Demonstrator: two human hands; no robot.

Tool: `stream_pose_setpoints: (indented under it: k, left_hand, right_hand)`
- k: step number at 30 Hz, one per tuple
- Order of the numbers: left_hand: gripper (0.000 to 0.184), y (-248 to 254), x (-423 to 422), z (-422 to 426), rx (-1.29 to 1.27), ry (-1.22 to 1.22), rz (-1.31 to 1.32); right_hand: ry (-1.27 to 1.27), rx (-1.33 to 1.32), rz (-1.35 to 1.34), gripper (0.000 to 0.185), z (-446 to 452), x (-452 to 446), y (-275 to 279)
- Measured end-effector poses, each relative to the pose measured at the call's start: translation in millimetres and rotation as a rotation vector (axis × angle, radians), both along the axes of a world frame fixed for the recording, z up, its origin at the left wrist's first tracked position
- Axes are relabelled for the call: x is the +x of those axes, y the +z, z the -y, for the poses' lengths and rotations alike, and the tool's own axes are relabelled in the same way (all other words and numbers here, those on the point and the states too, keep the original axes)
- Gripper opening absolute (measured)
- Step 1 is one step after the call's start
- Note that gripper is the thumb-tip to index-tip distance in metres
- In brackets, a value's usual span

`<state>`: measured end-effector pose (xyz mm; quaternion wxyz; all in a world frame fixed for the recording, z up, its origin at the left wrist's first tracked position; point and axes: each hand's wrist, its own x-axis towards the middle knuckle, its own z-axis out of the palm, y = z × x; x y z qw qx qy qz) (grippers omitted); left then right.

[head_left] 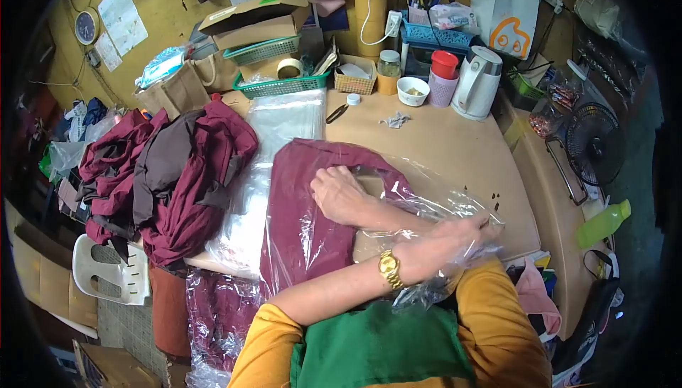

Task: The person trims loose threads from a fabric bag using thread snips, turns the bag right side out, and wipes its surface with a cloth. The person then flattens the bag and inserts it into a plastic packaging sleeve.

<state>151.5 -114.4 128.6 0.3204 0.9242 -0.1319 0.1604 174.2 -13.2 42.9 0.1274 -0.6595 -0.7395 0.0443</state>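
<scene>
A folded maroon garment [302,228] lies on the table inside a clear plastic bag [426,175]. My arms cross over it. My right hand [339,193] reaches to the left, its bent fingers closed on the maroon cloth. My left hand [455,242], below a gold watch [389,269], extends to the right and grips bunched plastic of the bag. Its fingertips are partly hidden by the crumpled film. Beside the garment, a stack of flat clear bags [284,115] runs along the table.
Left of the bags is a heap of maroon and grey garments [188,168]. Along the back stand a green basket [284,88], a jar [388,65], a bowl [413,91], a cup [442,88] and a kettle [477,86]. Black snips [337,113] lie nearby. A fan [595,143] stands right.
</scene>
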Motion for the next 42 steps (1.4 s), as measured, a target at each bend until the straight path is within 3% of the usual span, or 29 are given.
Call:
stream_pose_setpoints:
  k: [2,4,6,7,9,10,12,14,16,19,20,21,23,25,27,29,31,33,34,35,36,37,39,40,42]
  left_hand:
    - [0.056,19,-28,-11,-0.043,-0.051,-0.073]
    - [0.055,32,-74,-45,-0.025,0.263,-0.034]
    - [0.048,7,-107,-90,0.006,0.567,0.14]
    - [0.052,-15,-119,-98,0.183,0.871,0.067]
    - [0.069,-80,-130,-111,0.328,1.085,-0.106]
    - [0.075,-94,-133,-109,0.31,1.074,-0.163]
    - [0.085,-110,-133,-106,0.303,1.086,-0.267]
    - [0.084,-124,-132,-106,0.354,1.079,-0.248]
    - [0.084,-131,-132,-109,0.429,1.061,-0.224]
    - [0.078,-124,-132,-109,0.352,0.989,-0.238]
    - [0.069,-120,-128,-106,0.278,0.919,-0.041]
    - [0.069,-111,-124,-102,0.276,0.924,-0.043]
    - [0.061,-92,-109,-92,0.161,0.474,-0.151]
    - [0.059,-83,-83,-70,0.056,0.256,0.159]
    - [0.053,-61,-73,-55,0.062,0.207,0.107]
    - [0.048,-45,-73,-57,0.07,0.15,0.056]
    - [0.044,-28,-96,-80,-0.254,0.174,-0.036]
    - [0.043,-2,-124,-112,0.008,0.649,0.148]
    - [0.039,-36,-148,-138,0.046,0.933,0.209]
    - [0.031,-41,-173,-146,0.121,1.204,0.132]
    - [0.032,-59,-206,-153,0.091,1.337,-0.084]
    - [0.035,-77,-237,-153,0.062,1.459,-0.308]
    - [0.04,-79,-272,-136,-0.225,1.456,-0.501]
    - [0.039,-88,-285,-125,-0.292,1.423,-0.413]
    - [0.052,-97,-270,-92,0.02,1.439,-0.078]
  right_hand:
    - [-0.032,-0.018,0.039,0.038,-22,2,-16]
    - [-0.059,0.237,0.065,0.033,-44,18,-84]
    - [-0.032,0.324,0.013,0.033,-40,22,-75]
    - [-0.017,0.368,-0.012,0.034,-37,24,-69]
    - [0.091,0.172,0.208,0.038,-38,15,-38]
    - [0.152,0.46,0.309,0.04,-56,18,-78]
    - [0.184,0.263,0.37,0.056,-61,8,-66]
    - [0.128,0.322,0.234,0.065,-82,7,-92]
    - [-0.008,0.195,-0.154,0.075,-81,0,-87]
    - [0.006,0.045,-0.223,0.078,-75,-5,-59]
    - [0.032,0.052,-0.121,0.078,-77,-6,-56]
    - [0.036,0.05,-0.121,0.078,-80,-6,-53]
    - [0.166,0.133,0.153,0.072,-85,-5,-45]
    - [0.195,0.156,0.088,0.067,-92,0,-41]
    - [0.329,0.027,-0.16,0.068,-115,9,-58]
    - [0.353,-0.01,-0.19,0.071,-116,11,-55]
    - [0.317,0.039,-0.196,0.071,-112,12,-61]
    - [0.321,-0.017,0.041,0.068,-86,13,-44]
    - [0.364,-0.01,0.008,0.066,-65,17,-35]
    - [0.409,-0.003,-0.023,0.064,-43,23,-32]
    - [0.508,0.015,0.036,0.064,-21,37,-39]
    - [0.559,-0.068,-0.081,0.065,4,54,-30]
    - [0.613,-0.259,-0.344,0.067,45,72,-15]
    - [0.612,-0.363,-0.49,0.068,60,75,-9]
    - [0.635,-0.07,-0.186,0.071,78,60,-35]
